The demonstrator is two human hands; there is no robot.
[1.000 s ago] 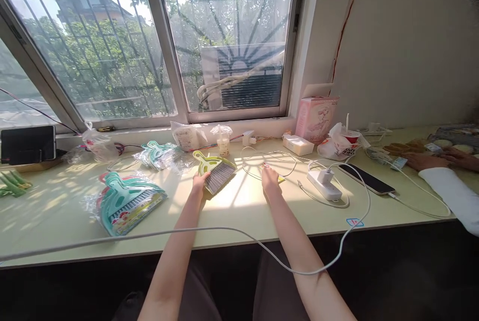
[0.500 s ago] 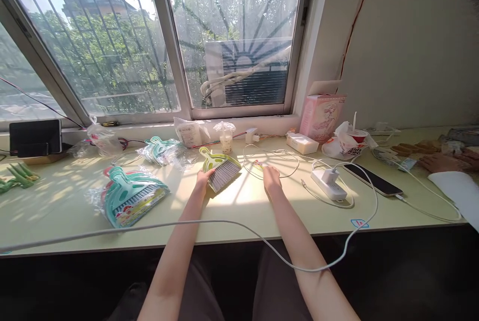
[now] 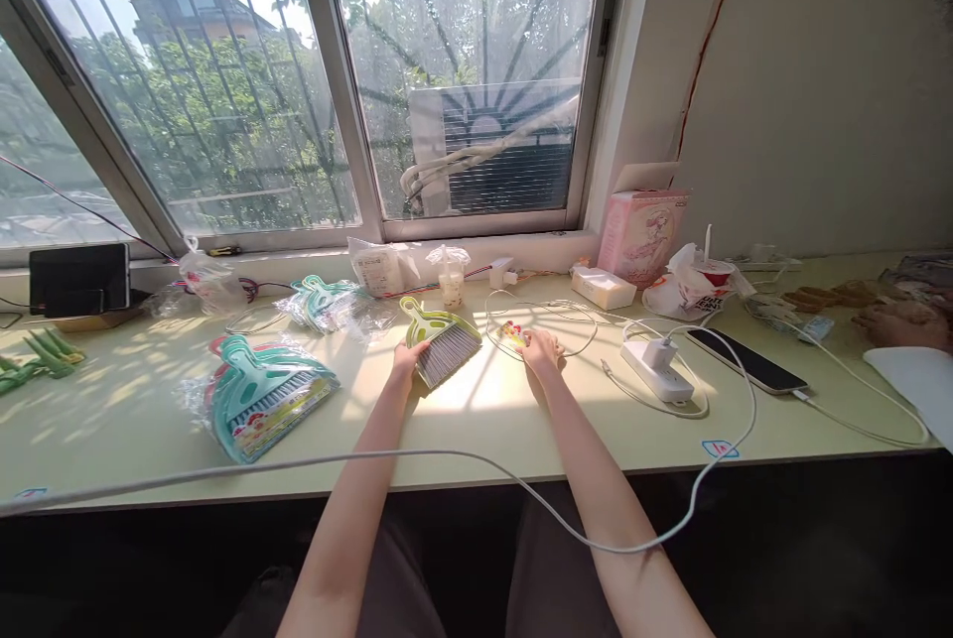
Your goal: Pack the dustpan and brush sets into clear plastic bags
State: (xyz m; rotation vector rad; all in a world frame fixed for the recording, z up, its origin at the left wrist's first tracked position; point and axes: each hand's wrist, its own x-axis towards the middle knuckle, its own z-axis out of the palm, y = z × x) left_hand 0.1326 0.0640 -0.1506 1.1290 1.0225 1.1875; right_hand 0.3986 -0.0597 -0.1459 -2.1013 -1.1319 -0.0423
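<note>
My left hand (image 3: 407, 360) grips the left edge of a small green dustpan (image 3: 421, 319) with its hand brush (image 3: 454, 352) nested in it, grey bristles facing up. They are tilted on the table. To the right, my right hand (image 3: 543, 350) pinches a small red and yellow printed label (image 3: 513, 331) between thumb and fingers, just above the tabletop; part of the label is hidden by the fingers. Left of my hands lies a plastic-wrapped stack of teal dustpan sets (image 3: 272, 395) with a printed label. Another wrapped teal set (image 3: 322, 301) lies behind it.
A white cable (image 3: 476, 454) crosses in front of both forearms. On the right are a power strip (image 3: 656, 372), a phone (image 3: 748, 360) and a pink box (image 3: 644, 236). Behind my hands stands a drink cup (image 3: 451, 286). Another person's hand (image 3: 900, 322) rests at far right.
My right hand has turned slightly, and more of the coloured label shows now. My left hand keeps its grip on the dustpan. The whole view has shifted a little.
</note>
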